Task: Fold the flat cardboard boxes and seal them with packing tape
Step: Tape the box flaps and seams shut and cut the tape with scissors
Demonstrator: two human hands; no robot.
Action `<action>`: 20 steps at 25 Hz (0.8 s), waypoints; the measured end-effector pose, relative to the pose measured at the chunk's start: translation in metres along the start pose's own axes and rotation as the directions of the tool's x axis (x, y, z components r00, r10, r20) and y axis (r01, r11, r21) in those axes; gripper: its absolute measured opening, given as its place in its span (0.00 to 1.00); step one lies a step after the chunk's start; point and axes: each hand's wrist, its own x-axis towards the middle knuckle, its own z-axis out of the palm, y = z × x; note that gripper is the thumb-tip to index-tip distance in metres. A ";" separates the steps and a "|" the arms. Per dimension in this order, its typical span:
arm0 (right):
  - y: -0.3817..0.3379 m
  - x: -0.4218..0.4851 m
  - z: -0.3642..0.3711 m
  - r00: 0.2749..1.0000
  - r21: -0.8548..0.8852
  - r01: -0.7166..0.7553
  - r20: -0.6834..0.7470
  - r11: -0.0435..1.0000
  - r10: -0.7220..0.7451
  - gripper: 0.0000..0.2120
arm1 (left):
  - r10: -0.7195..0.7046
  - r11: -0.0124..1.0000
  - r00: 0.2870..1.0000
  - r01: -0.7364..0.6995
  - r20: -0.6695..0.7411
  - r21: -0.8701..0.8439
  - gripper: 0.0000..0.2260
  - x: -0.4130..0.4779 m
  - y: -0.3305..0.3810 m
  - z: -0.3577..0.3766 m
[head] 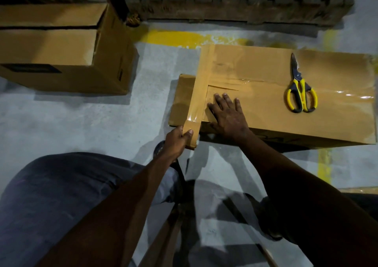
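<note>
Brown cardboard box point(255, 66) lies on the grey concrete floor point(81, 123), top seam taped. Right hand point(227, 115) presses flat on it, fingers straight; left hand point(176, 142) pinches the glossy brown tape strip point(201, 86) at its near edge. The strip is best held taut, then smoothed down the side.

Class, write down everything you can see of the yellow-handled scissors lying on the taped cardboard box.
The yellow-and-black-handled scissors lie flat on top of the brown cardboard box, toward its right end. Their dark metal blades are closed and point away from the person; the two plastic handle loops face the near side. Only the box touches them: the right hand rests flat on the box, apart to their left.
</note>
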 end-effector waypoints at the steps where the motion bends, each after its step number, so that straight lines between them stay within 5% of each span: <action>1: 0.000 0.000 -0.001 1.000 0.003 0.005 0.002 1.000 -0.005 0.35 | -0.005 1.000 1.000 0.005 0.002 -0.006 0.30 0.001 0.000 0.001; 8: 0.003 0.001 0.000 0.998 -0.013 0.035 -0.060 0.999 -0.036 0.37 | -0.054 0.998 0.997 0.055 0.052 -0.026 0.24 0.005 0.005 0.004; 13: -0.001 0.014 0.013 0.904 -0.259 0.415 0.013 0.872 -0.426 0.35 | -0.056 0.998 0.996 0.056 0.069 0.008 0.12 0.002 0.008 0.003; 20: 0.040 0.079 -0.013 0.955 -0.253 0.291 0.013 0.923 -0.297 0.31 | -0.022 0.998 0.998 0.026 0.066 -0.057 0.18 0.010 -0.002 0.009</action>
